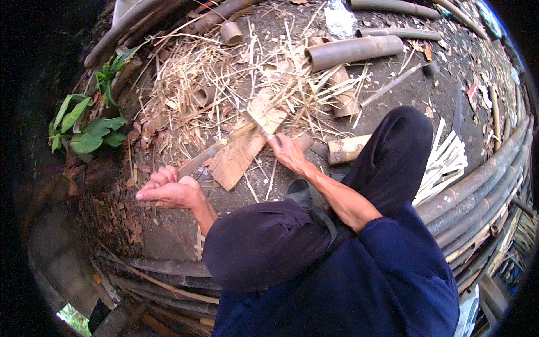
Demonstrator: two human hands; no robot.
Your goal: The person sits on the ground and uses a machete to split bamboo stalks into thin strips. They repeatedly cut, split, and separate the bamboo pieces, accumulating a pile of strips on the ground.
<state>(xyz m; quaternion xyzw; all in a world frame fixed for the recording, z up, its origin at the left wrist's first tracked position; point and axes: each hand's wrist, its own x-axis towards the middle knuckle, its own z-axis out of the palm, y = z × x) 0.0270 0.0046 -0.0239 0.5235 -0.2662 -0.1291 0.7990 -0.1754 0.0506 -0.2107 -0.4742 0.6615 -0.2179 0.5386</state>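
My left hand (167, 190) is closed around the near end of a long bamboo strip (216, 149), which slants up to the right. My right hand (287, 153) grips the handle of a knife (255, 121). The knife's blade lies across the far part of the strip, over a flat wooden block (241, 154) on the ground. My knees in dark trousers frame the spot from below.
Cut bamboo tubes (353, 50) and a short stub (347, 149) lie on the dirt among shavings and dry straw (191, 78). A bundle of pale split strips (443, 165) rests at right beside long bamboo poles (483, 185). Green plants (84, 126) grow at left.
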